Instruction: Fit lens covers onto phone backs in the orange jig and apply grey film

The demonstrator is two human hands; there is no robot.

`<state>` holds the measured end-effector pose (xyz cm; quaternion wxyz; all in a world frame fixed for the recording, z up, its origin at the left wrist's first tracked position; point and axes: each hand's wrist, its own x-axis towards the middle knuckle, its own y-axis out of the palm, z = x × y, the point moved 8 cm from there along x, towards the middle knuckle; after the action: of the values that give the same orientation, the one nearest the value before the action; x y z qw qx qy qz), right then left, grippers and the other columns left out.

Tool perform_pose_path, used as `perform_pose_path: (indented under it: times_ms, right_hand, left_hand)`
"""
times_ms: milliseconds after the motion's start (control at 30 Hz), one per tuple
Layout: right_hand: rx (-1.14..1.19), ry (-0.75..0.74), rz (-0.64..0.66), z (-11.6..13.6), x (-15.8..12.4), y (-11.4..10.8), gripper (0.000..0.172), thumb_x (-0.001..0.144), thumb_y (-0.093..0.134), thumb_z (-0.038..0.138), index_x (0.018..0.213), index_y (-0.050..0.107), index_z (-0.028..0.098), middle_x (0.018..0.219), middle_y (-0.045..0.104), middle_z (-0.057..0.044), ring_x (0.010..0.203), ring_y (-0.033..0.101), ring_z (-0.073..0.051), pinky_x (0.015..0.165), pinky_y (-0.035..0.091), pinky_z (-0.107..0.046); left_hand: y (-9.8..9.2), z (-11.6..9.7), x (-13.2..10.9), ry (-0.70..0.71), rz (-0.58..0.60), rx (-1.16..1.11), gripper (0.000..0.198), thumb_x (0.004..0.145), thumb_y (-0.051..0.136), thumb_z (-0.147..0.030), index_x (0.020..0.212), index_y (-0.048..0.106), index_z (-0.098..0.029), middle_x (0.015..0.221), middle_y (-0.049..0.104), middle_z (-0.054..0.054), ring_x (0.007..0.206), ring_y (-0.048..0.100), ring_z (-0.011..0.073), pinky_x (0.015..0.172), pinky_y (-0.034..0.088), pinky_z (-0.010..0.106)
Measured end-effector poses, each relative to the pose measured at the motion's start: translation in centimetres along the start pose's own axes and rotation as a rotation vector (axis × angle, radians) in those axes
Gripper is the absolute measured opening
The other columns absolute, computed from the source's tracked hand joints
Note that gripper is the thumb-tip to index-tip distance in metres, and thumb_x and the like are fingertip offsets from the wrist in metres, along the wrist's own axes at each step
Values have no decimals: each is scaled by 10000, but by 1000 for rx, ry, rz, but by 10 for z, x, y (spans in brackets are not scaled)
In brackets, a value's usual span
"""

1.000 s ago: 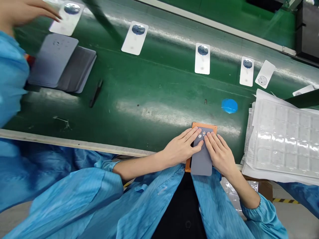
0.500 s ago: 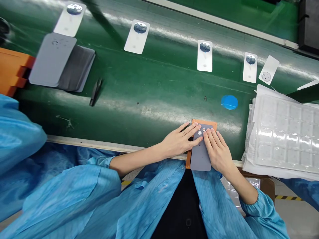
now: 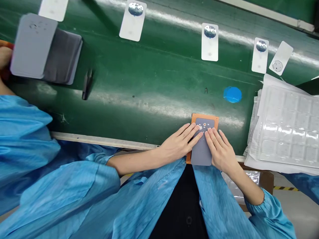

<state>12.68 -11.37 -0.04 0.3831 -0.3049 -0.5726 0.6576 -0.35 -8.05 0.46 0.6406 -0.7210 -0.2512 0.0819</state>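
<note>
A grey rectangular panel with small round cut-outs near its top lies over an orange plate at the bench's front edge. My left hand reaches in from the left, fingers stretched flat on the panel's upper left part. From the right, my right hand lies with extended fingers on the panel's right side. Neither hand is wrapped round anything. Part of the orange plate is hidden under the panel and my hands.
White cards with shiny discs, such as this card, lie along the back. Stacked grey panels and black tweezers are left. A blue disc and clear trays lie right. A co-worker's hand shows far left.
The camera view has shifted slightly. My fingers have drawn back a little, showing more of the panel's top. The co-worker's hand has come into view at far left.
</note>
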Motion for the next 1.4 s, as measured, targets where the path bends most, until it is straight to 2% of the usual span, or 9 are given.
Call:
perform_pose_path:
  times_ms: [400, 567, 633, 700, 800, 867, 933, 1233, 1400]
  right_hand:
    - [119, 87, -67, 1, -10, 6, 786, 908, 396, 57, 1637, 106, 112, 1618, 358, -146, 1526, 315, -300, 1240, 332, -555]
    - [310, 77, -248, 0, -19, -13, 644, 946, 464, 57, 1563, 404, 234, 1514, 531, -95, 1431, 483, -293, 1204, 407, -540]
    - [530, 132, -385, -8, -21, -28, 516, 952, 558, 99, 1430, 587, 292, 1427, 626, -56, 1348, 579, -281, 1157, 478, -502]
    - [871, 281, -608, -28, -23, -41, 367, 945, 630, 163, 1274, 703, 309, 1285, 722, -34, 1193, 689, -258, 1040, 576, -460]
    - [1472, 494, -887, -57, -19, -33, 155, 919, 699, 247, 1049, 766, 298, 992, 794, 9, 895, 758, -172, 813, 642, -330]
    - [1764, 559, -923, -64, -9, -22, 87, 857, 767, 271, 944, 763, 277, 892, 784, 22, 812, 739, -136, 743, 626, -267]
    - [1928, 597, -909, -68, -1, -14, 107, 799, 802, 243, 889, 749, 264, 869, 771, 27, 780, 718, -118, 741, 614, -250]
    - [2094, 601, -835, -67, 6, 1, 228, 668, 865, 228, 762, 664, 284, 760, 680, 55, 805, 680, -131, 764, 596, -279]
    - [1915, 544, -838, -65, 15, -12, 233, 715, 861, 289, 760, 633, 286, 732, 638, 58, 739, 643, -120, 713, 569, -269]
  left_hand:
    - [0, -4, -5, 11, 88, -76, 489, 982, 559, -171, 1446, 461, -55, 1526, 463, 259, 1451, 429, 380, 1197, 391, 556]
    - [-9, 14, -3, -7, 107, -357, 681, 914, 718, -298, 1509, 421, -151, 1594, 390, 209, 1508, 321, 399, 1220, 315, 613]
    - [-22, 26, 5, -90, -11, -562, 777, 896, 743, -312, 1555, 351, -185, 1619, 357, 188, 1525, 299, 368, 1228, 328, 575]
    - [-35, 41, 15, -248, -203, -788, 757, 899, 739, -316, 1543, 362, -192, 1565, 451, 180, 1456, 445, 319, 1190, 416, 501]
    - [-52, 47, 31, -386, -455, -1072, 385, 919, 708, -290, 1270, 611, -164, 1196, 731, 114, 1054, 731, 212, 949, 595, 324]
    - [-65, 41, 41, -365, -558, -1093, 120, 929, 686, -246, 1007, 681, -154, 933, 765, 60, 815, 736, 152, 786, 600, 246]
    - [-79, 35, 48, -309, -642, -998, 63, 930, 675, -204, 894, 674, -153, 836, 746, 41, 737, 701, 130, 724, 576, 228]
    - [-98, 11, 47, -71, -898, -596, 106, 934, 584, -74, 966, 634, -161, 884, 728, 65, 813, 705, 164, 803, 601, 301]
    - [-96, 21, 49, -107, -891, -725, 79, 923, 631, -83, 939, 653, -157, 857, 735, 58, 786, 709, 152, 775, 593, 267]
